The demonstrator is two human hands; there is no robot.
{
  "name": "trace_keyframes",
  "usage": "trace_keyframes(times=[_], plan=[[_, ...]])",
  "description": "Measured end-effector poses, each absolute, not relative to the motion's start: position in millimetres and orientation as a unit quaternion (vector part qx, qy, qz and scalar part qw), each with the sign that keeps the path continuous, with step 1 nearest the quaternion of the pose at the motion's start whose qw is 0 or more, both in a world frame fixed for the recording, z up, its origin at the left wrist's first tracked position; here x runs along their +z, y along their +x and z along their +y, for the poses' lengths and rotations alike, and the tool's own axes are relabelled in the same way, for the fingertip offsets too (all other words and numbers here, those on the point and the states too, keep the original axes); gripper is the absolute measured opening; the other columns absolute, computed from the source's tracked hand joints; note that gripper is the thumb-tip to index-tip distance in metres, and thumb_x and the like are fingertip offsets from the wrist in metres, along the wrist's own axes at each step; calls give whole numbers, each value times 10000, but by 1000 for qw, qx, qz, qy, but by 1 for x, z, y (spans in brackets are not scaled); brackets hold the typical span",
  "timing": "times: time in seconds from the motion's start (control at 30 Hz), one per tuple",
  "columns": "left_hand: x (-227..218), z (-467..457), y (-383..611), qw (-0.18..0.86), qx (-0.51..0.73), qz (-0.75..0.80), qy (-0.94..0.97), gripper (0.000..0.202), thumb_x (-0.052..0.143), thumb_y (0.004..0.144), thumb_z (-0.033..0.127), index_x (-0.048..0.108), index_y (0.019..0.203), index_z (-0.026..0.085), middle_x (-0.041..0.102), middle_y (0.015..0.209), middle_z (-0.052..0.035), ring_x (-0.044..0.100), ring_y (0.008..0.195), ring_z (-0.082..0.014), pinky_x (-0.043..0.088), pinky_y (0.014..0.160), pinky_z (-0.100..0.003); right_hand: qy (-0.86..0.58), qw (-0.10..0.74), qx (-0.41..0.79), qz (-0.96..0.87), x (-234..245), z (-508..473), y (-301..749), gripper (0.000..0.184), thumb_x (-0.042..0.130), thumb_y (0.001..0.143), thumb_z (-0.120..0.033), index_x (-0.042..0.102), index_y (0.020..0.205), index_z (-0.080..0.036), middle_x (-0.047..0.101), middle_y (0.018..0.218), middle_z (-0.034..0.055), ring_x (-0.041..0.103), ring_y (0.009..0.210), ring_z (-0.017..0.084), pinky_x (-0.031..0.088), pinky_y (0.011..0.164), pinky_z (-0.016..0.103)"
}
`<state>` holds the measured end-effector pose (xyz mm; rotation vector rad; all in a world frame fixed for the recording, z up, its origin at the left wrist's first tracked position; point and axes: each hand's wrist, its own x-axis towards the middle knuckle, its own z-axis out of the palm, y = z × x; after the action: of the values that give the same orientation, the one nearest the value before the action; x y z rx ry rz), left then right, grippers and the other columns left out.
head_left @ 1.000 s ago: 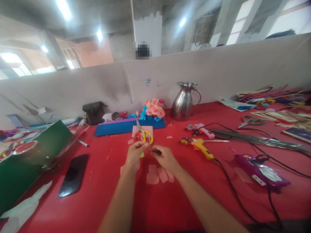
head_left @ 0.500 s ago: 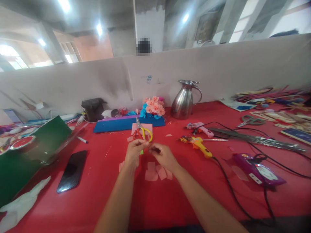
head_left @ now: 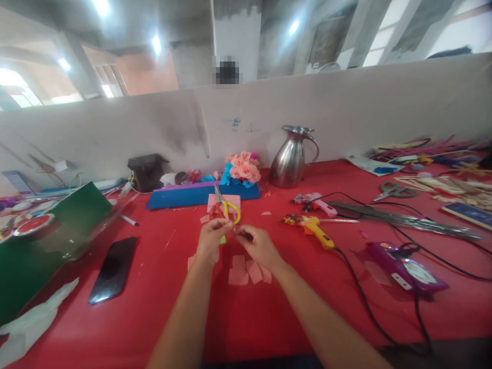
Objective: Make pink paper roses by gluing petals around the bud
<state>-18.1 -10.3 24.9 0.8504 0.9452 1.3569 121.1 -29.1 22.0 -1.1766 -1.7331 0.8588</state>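
Note:
My left hand (head_left: 212,240) and my right hand (head_left: 257,243) meet over the middle of the red table, fingertips pinched close together. Whatever lies between the fingers is too small and too covered to name. Just beyond them, scissors (head_left: 231,211) with red and yellow handles rest on a pink paper piece (head_left: 212,200). Several cut pink paper pieces (head_left: 239,277) are spread below my hands, and a bit of green (head_left: 223,239) shows beside the left fingers.
A yellow glue gun (head_left: 317,233) and a pink one (head_left: 320,204) lie right, with cords running to a purple power strip (head_left: 407,269). A phone (head_left: 114,270) lies left. Behind are a steel jug (head_left: 289,159), pink paper flowers (head_left: 244,168) and a blue strip (head_left: 184,197).
Almost nothing differs. Both hands keep their pinch in the same place, and the whole view has shifted very slightly.

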Motion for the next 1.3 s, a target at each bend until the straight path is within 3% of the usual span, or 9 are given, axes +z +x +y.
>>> trace_keyframes(times=[0.33,0.63,1.3], plan=[[26,-11,-17,598,580,403,379,206,781,512,252,641,625,151,596,626,12,522,619,-90,383,636,-214,-473,418,331,-702,23,-30,122,106,514,776,-210,615,796,-185,674,764,21,596,699,152,441,666,271],[23,-9,-19,586,609,408,345,243,789,494,247,589,598,154,528,582,43,457,548,-62,336,544,-195,-472,406,334,-708,23,-30,121,74,550,761,-202,620,775,-181,673,746,13,589,672,134,424,629,246],[29,-12,-16,603,597,389,357,225,770,535,246,687,723,156,641,699,-12,562,657,-100,413,677,-231,-480,411,333,-700,21,-30,121,97,520,778,-218,610,795,-186,669,756,18,590,680,145,421,643,259]])
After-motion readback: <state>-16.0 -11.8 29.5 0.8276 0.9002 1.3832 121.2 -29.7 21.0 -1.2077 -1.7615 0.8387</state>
